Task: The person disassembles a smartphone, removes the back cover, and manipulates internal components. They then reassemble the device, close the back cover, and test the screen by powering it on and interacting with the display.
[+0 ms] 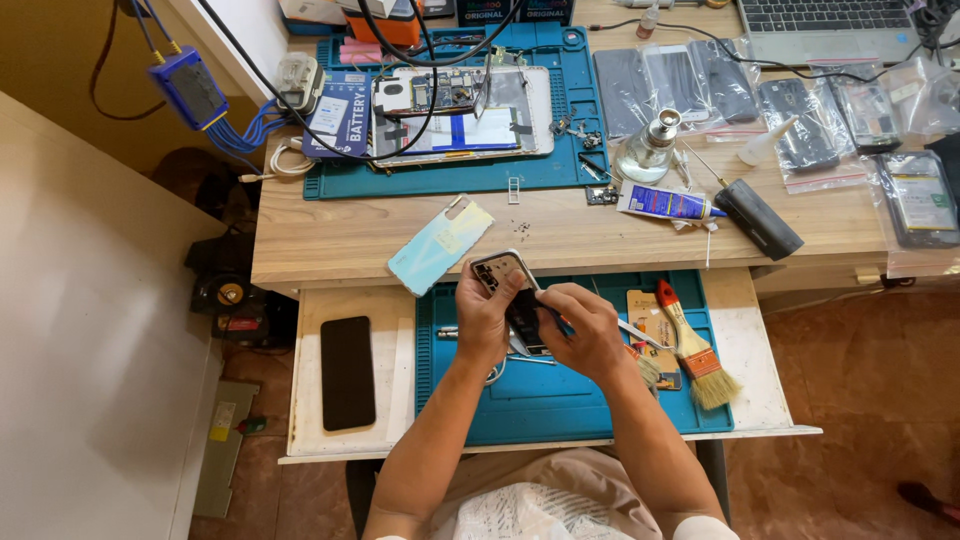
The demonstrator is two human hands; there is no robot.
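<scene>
A phone repair workbench: blue work mat (560, 400), opened phone (460, 110), bagged spare parts (800, 120), glue tube (665, 203), brush (695, 350).

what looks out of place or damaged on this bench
The dark phone frame held by the left hand and right hand has no back. Its pale blue-yellow back cover lies askew at the wooden desk's edge. A larger opened device sits on the upper blue mat.

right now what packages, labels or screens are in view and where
Battery box: blue and white, flat, left end of upper mat.
Glue tube: blue and white, desk centre-right.
Clear bags: phone parts inside, desk right.
Dark phone: black blank screen, drawer left.
Laptop: grey keyboard, top right.
Label: yellow, floor left.
</scene>
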